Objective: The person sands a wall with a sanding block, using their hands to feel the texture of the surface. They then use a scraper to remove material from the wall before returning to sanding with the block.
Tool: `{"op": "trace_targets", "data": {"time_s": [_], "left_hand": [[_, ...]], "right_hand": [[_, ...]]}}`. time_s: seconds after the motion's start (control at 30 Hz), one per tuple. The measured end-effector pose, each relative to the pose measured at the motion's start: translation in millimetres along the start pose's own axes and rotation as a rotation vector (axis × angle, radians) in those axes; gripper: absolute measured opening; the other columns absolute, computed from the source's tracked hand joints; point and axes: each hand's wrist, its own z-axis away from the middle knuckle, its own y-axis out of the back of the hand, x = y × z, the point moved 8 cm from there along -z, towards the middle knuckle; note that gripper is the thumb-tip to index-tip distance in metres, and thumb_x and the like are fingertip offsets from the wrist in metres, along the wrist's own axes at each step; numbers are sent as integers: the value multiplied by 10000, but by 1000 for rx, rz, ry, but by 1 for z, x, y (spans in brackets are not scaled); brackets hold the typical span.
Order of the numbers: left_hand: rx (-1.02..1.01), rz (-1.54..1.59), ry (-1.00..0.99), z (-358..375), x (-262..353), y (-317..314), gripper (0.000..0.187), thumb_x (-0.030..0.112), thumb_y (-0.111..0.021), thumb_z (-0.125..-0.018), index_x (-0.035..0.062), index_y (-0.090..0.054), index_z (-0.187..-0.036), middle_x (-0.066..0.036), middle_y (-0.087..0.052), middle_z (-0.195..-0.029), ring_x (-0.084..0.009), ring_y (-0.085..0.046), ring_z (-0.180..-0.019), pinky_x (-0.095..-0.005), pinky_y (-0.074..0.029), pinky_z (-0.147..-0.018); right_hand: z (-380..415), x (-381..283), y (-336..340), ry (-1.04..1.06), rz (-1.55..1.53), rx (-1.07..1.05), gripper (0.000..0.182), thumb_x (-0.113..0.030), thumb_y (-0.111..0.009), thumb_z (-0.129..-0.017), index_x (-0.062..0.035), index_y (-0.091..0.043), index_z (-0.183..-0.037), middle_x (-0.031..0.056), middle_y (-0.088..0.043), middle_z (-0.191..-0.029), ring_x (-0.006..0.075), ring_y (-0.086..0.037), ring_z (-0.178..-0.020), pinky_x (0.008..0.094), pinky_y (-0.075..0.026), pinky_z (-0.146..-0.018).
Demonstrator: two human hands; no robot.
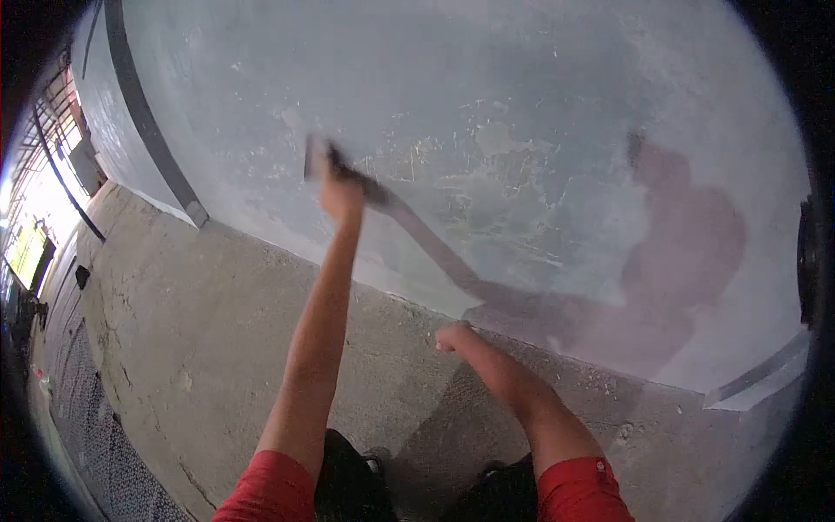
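My left hand (341,193) reaches up to the grey wall (557,61), closed around a flat tool that looks like a scraper (310,158). The tool is smeared by motion, so its exact shape and whether it touches the wall cannot be told. To the right of it, the paint is peeling in a rough patch (496,143) with yellowish spots. Lower down, my right hand (453,337) hangs in front of the wall's foot, its fingers curled into a fist with nothing visible in them.
Below me is a rough concrete floor (217,348) with small crumbs along the wall's base. A dark stripe (143,104) runs down the wall at left. A dark round object (807,261) is at the right edge. Patterned matting (87,426) lies at lower left. My shadow falls on the wall.
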Motion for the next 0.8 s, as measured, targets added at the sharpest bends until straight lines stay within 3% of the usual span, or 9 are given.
{"op": "trace_targets", "data": {"time_s": [0.07,0.13,0.2,0.4,0.47,0.53,0.63,0.73,0.8], "left_hand": [[0,163,159,-24,-73,-13,505,128,-429,-907,179,-328,-1399,-223,-546,-1208,-361,-594,-987,-405,-479,-810],[148,111,-99,-6,-45,-5,528,123,-434,-904,193,-308,-1412,-224,-548,-1202,-366,-602,-953,-403,-479,-802],[29,-23,61,23,-12,-15,569,117,-445,-891,222,-283,-1426,-230,-533,-1224,-356,-570,-1040,-399,-476,-824],[-61,-172,-583,94,84,-20,697,61,-511,-840,307,-246,-1436,-301,-174,-1444,-498,-307,-1267,-463,-451,-916],[-5,-317,-894,113,86,-24,714,67,-540,-830,352,-262,-1421,-272,-161,-1461,-501,-242,-1296,-473,-413,-973],[8,-476,-950,121,77,-36,688,101,-552,-840,403,-285,-1397,-221,-122,-1489,-482,-261,-1300,-436,-464,-927],[2,-439,-917,112,77,-25,677,119,-552,-844,444,-294,-1379,-197,-141,-1492,-452,-267,-1311,-418,-460,-939],[125,-293,-871,91,100,14,700,134,-548,-840,402,-241,-1409,-196,-233,-1466,-404,-495,-1157,-391,-525,-824],[-150,-183,-425,58,90,20,731,142,-547,-834,341,-181,-1435,-179,-381,-1392,-334,-656,-841,-379,-557,-651]], "right_hand": [[-14,10,-7,-63,-25,-69,343,-323,-534,-810,-100,-666,-1035,116,-638,-1098,331,-601,-1005,482,-476,-820],[-7,6,0,-55,-20,-65,343,-322,-525,-819,-103,-663,-1045,115,-634,-1108,326,-595,-1020,487,-472,-826],[-8,1,-2,-40,-17,-74,344,-321,-515,-829,-107,-660,-1055,115,-630,-1119,322,-590,-1035,493,-468,-832],[-9,-12,-5,23,44,-59,370,-296,-450,-839,-82,-645,-1069,132,-618,-1133,328,-589,-1027,502,-453,-852],[-7,-17,-3,46,42,-109,397,-295,-424,-841,-68,-623,-1099,152,-598,-1161,332,-576,-1044,489,-438,-883],[-17,-17,-4,28,43,-125,384,-296,-457,-832,-65,-632,-1084,156,-605,-1143,333,-578,-1046,484,-440,-887],[-15,-23,6,76,-31,-40,389,-320,-493,-826,-72,-631,-1092,150,-620,-1119,343,-585,-1035,486,-449,-879],[-40,-23,-7,153,-10,-52,403,-354,-472,-840,-93,-621,-1109,149,-614,-1128,349,-580,-1038,486,-442,-894],[-47,-19,-17,155,-14,-104,402,-366,-463,-846,-105,-622,-1106,148,-604,-1145,348,-573,-1048,489,-438,-902]]}}
